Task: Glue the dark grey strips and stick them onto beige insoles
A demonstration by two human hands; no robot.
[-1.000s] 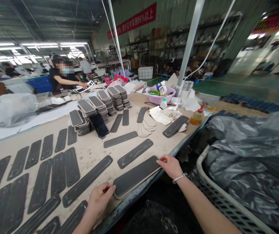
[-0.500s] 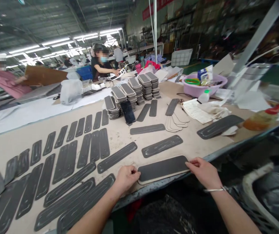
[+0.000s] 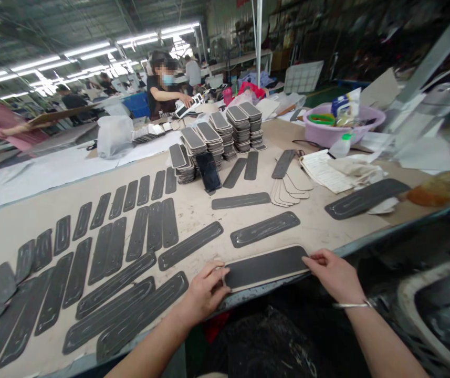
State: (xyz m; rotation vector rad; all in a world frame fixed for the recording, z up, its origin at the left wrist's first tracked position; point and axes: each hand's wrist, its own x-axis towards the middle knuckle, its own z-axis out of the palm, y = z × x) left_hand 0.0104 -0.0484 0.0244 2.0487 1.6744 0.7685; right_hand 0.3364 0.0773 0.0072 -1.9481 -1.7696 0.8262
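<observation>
A long dark grey panel (image 3: 266, 266) with rounded corners and a cream border lies at the table's front edge. My left hand (image 3: 208, 287) grips its left end, the thumb low and the fingertips on the edge. At the opposite end, my right hand (image 3: 334, 273) pinches the corner between thumb and fingers. Just behind lies a grey strip (image 3: 264, 229) with shiny streaks, probably wet glue. Many similar strips, such as this grey strip (image 3: 190, 245), spread out to the left. A fan of cream pieces (image 3: 291, 186) sits farther back.
Stacks of grey-and-cream panels (image 3: 238, 126) stand at the back, with a phone (image 3: 209, 172) leaning on them. To the right are a purple basin (image 3: 319, 131), papers (image 3: 323, 170) and a bottle of amber liquid (image 3: 441, 188). A masked co-worker (image 3: 165, 92) handles pieces behind.
My left hand's fingers have shifted and spread a little at the panel's left end. My right hand keeps its pinch. The whole view has tilted slightly.
</observation>
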